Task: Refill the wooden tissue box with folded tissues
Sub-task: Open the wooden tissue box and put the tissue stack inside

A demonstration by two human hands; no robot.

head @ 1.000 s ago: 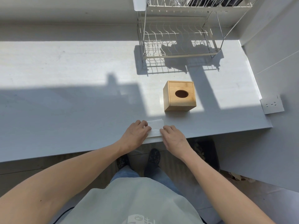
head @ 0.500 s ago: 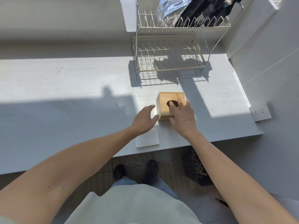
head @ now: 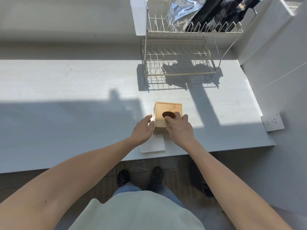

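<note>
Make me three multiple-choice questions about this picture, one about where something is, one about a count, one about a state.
1. Where do the folded tissues lie?
A. on the counter, in front of the wooden tissue box, near the edge
B. on the dish rack's lower tier
C. inside the box

2. How many tiers has the dish rack?
A. one
B. two
C. four

3. What is the right hand doing?
A. resting flat on the counter
B. holding the tissues
C. holding the box top, one finger at the oval hole

Answers: 1 A, the white stack sits between box and counter edge, partly under the left hand. 2 B, an upper and a lower wire shelf show. 3 C, its fingers curl over the lid.
</note>
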